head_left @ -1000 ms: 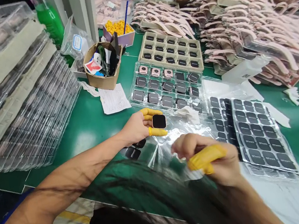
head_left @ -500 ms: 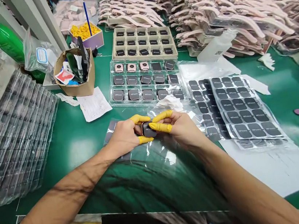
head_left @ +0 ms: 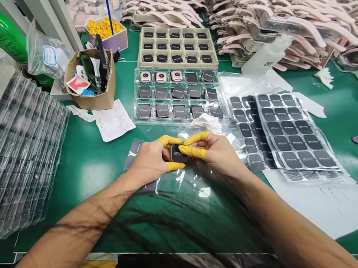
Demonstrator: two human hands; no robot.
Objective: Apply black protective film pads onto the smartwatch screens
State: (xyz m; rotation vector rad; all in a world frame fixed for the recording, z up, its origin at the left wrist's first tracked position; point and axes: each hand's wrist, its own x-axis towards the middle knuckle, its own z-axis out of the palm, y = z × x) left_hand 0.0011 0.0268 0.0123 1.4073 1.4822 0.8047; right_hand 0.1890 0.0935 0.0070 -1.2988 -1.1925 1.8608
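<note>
Between my two hands, over the green table, is a smartwatch case [head_left: 177,154] with a dark square face that bears pale lettering. My left hand [head_left: 151,159] grips its left side with thumb and finger in yellow finger cots. On its right side, my right hand [head_left: 216,151] pinches the upper right edge, thumb lying over the face. Clear plastic film [head_left: 185,181] lies below the hands. Just beyond stands a clear tray [head_left: 136,109] of watch cases, several with dark faces and three pink ones with the underside up.
A beige tray [head_left: 139,62] of dark pieces stands behind. Sheets of black square stickers [head_left: 288,128] lie at right on white paper [head_left: 327,206]. Stacked clear trays [head_left: 19,150] rise at left, beside a cardboard box [head_left: 95,101]. Pink straps [head_left: 268,12] pile up at the back right.
My view has shifted slightly, so the table's contents sit a little differently in the picture. Both hands keep their hold on the watch case, which is tilted a little differently.
</note>
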